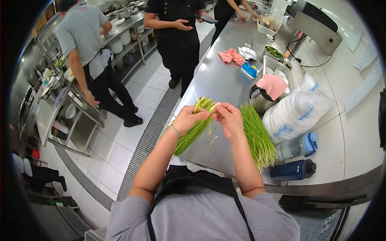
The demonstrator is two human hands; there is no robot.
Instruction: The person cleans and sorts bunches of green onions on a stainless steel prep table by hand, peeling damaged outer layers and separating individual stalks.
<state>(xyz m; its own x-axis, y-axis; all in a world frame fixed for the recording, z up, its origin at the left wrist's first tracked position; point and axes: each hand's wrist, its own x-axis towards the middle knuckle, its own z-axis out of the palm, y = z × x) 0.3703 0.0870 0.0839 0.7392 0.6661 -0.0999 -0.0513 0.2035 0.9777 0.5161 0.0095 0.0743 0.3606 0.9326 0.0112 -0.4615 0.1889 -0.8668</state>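
Observation:
My left hand [188, 120] is closed around a bunch of long green chive stems [192, 134]; their pale ends stick out above the fingers. Close beside it, my right hand [229, 121] pinches a pale stem end at the top of the bunch, thumb against fingers. A few short trimmed bits [213, 141] lie on the steel table [203, 149] below my hands. To the right of my right forearm, a larger pile of green chive stems [257, 138] rests on the table.
Right of the pile are stacked clear plastic containers [295, 110], a clear bottle [292, 147] and a dark blue bottle [292, 170]. Farther up stand a metal pitcher [260, 100], a pink cloth [272, 86] and a blue-and-white object [250, 70]. Several people stand nearby.

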